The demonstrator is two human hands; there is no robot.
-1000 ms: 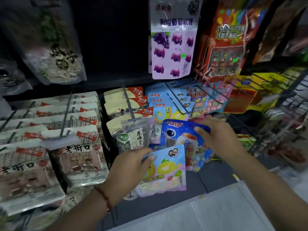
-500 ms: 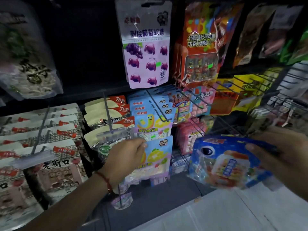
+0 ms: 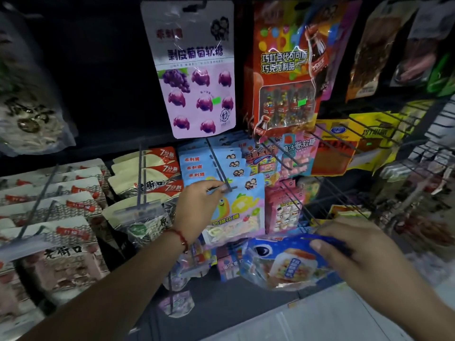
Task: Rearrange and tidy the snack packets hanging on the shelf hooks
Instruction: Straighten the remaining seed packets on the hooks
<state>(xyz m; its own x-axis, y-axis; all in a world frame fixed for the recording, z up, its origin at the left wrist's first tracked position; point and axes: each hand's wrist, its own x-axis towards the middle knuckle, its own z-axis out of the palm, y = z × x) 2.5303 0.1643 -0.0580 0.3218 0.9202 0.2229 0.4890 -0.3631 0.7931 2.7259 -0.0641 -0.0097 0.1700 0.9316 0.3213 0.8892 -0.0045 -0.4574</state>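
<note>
My left hand (image 3: 197, 207) pinches the top edge of a light-blue marshmallow packet (image 3: 236, 215) at the tip of a dark metal hook (image 3: 221, 168). Several matching light-blue packets (image 3: 209, 166) hang behind it on the same hook. Low on the right, my right hand (image 3: 354, 252) grips a dark-blue packet with a fish-eye print (image 3: 278, 262), held off the hooks and tilted. Its right edge is hidden under my fingers.
A purple grape-candy packet (image 3: 194, 70) and an orange chocolate packet (image 3: 285, 77) hang above. Cream seed packets (image 3: 145, 173) and rows of brown snack packets (image 3: 56, 217) fill the left. Bare wire hooks (image 3: 332, 143) jut out at the right. A pale floor (image 3: 320, 321) lies below.
My left hand has risen from the packet's middle to its top edge at the hook tip. The right hand has carried the dark-blue packet away to the right and lower.
</note>
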